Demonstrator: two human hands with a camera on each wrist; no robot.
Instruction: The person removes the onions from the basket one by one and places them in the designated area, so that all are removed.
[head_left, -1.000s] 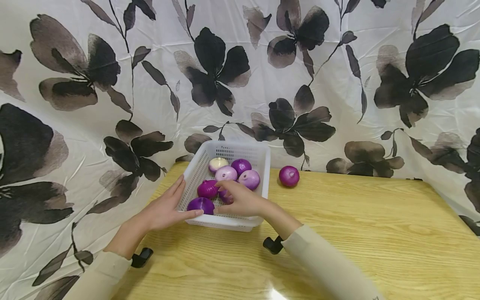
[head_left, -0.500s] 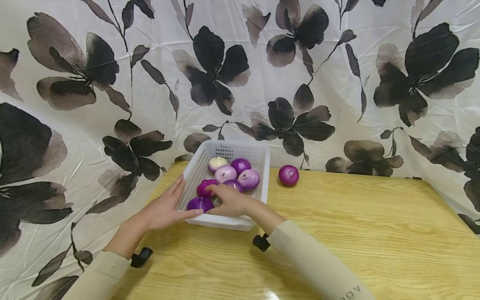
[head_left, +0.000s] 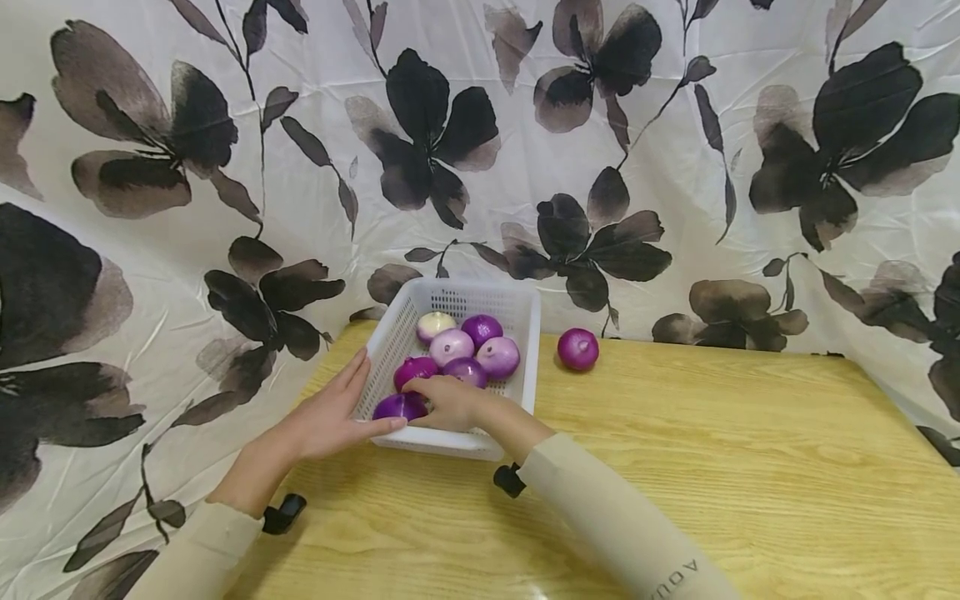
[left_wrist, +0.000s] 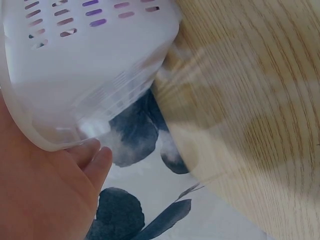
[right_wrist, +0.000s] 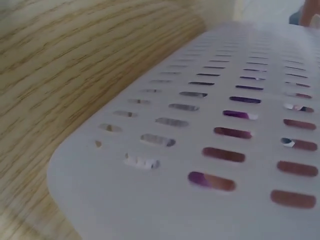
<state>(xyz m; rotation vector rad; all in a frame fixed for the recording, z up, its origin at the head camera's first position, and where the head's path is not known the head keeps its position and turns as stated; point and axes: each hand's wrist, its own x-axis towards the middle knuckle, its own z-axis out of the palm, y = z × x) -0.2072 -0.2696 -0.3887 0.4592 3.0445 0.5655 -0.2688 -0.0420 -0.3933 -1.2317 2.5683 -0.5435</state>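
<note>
A white perforated plastic basket [head_left: 528,367] stands on the table, holding several peeled red onions. My left hand [head_left: 318,425] grips its near left corner, thumb over the front rim and fingers along the left side; the left wrist view shows the fingertips [left_wrist: 102,160] under the rim. Inside the basket, my right hand [head_left: 450,402] holds the front-left onion [head_left: 397,407], fingers on its far side and thumb on its near side. A magenta onion [head_left: 415,372] lies just behind that one. In the right wrist view the basket wall [right_wrist: 150,192] mostly hides the right hand.
One red onion [head_left: 577,349] sits on the wooden table [head_left: 712,450] to the right of the basket. A floral cloth [head_left: 480,167] hangs behind the table and along its left side. Farther back in the basket lies a pale onion [head_left: 435,326].
My right hand has moved left and slightly toward me inside the basket, from the middle onions to the front-left one. My left hand has stayed on the basket corner.
</note>
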